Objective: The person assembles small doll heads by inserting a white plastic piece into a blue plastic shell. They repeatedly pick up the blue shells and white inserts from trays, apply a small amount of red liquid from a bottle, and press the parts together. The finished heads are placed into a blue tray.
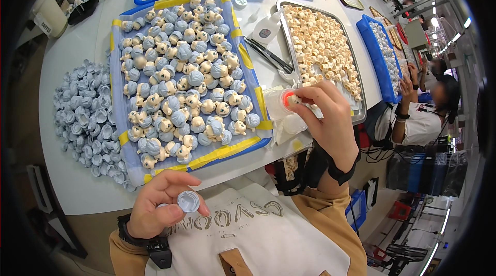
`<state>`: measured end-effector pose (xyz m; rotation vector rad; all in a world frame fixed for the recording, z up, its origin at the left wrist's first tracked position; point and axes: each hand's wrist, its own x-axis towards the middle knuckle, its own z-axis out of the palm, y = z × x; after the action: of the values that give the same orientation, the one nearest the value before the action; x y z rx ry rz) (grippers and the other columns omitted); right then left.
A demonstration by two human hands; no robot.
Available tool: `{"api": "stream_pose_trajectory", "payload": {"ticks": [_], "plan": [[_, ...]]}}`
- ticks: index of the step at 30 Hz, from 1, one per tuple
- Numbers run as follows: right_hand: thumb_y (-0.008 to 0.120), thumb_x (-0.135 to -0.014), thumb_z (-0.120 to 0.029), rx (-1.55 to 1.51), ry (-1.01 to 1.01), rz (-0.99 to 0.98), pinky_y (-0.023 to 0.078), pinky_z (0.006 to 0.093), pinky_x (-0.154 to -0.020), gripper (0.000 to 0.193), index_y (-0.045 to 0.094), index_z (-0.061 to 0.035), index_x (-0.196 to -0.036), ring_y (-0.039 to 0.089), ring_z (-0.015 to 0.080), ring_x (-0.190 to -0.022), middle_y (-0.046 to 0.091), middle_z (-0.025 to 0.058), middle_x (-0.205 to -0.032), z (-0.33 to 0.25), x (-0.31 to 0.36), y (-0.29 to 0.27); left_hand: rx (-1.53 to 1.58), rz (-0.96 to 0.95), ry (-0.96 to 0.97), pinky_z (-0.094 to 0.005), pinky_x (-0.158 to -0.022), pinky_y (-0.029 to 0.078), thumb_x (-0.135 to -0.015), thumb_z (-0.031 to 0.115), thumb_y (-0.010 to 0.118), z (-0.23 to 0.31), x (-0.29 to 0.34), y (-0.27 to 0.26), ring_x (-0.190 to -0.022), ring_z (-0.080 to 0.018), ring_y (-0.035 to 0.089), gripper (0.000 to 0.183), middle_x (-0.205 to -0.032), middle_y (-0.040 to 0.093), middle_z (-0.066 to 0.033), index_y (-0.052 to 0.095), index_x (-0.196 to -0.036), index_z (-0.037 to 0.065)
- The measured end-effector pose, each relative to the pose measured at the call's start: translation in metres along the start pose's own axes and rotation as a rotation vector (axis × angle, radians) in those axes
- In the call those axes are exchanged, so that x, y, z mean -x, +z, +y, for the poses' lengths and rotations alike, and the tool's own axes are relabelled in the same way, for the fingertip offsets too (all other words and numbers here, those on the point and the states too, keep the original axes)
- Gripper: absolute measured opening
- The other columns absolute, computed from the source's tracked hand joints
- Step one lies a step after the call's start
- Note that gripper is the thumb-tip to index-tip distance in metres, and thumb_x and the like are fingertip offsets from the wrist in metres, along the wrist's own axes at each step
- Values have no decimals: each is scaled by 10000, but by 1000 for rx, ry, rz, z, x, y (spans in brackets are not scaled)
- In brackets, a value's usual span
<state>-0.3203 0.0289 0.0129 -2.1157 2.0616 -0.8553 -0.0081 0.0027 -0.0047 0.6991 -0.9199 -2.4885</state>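
Observation:
My left hand (157,206) is closed on a light blue hollow doll hair piece (188,201), its open side turned up, just in front of the table edge. Over a small clear cup (278,104) with bright red at its rim, the thumb and fingers of my right hand (330,116) pinch a small cream doll head piece (294,100). Most of that piece is hidden by my fingers. Between my hands lies a blue tray (262,143) lined with cloth and yellow tape, holding many doll heads (194,77) with blue hair.
Loose blue hair pieces (85,116) are heaped left of the tray. A metal tray (361,105) of cream head pieces stands at the right. Nearby are black tweezers (268,55) and a white squeeze bottle (267,29). Another person (426,121) sits farther right.

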Motion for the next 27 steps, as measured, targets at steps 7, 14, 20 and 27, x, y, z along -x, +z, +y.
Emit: {"api": "stream_pose_trajectory", "payload": {"ticks": [7, 14, 20, 27], "plan": [[690, -702, -76, 32, 34, 26, 428, 325, -589, 176, 581, -6, -821, 532, 241, -674, 537, 91, -733, 2, 7, -4, -11, 12, 20, -160, -423, 292, -800, 168, 553, -4, -3, -1, -480, -14, 340, 372, -917, 593, -173, 452, -1112, -8], [709, -664, -34, -115, 11, 156, 447, 300, -595, 220, 594, -4, -849, 562, 209, -681, 579, 93, -774, -6, 13, 2, -95, 89, 154, -183, -569, 433, -757, 42, 577, -6, -4, 1, -773, -107, 554, 322, -1020, 552, -132, 488, -1064, 10], [782, -608, -95, -679, -249, 86, 430, 290, -575, 322, 615, -8, -870, 547, 192, -656, 599, 75, -773, -64, 24, 23, -202, 36, 240, -211, -644, 475, -734, -72, 583, -5, -11, 2, -924, -170, 580, 348, -1055, 543, -125, 500, -1062, 8], [797, -595, -176, -735, -361, 115, 385, 275, -502, 339, 610, -25, -834, 521, 176, -588, 564, 47, -720, -102, 18, 47, -177, 74, 280, -187, -561, 410, -713, -103, 604, -5, -8, 1, -664, -41, 497, 344, -1034, 558, -107, 552, -1030, 22]]}}
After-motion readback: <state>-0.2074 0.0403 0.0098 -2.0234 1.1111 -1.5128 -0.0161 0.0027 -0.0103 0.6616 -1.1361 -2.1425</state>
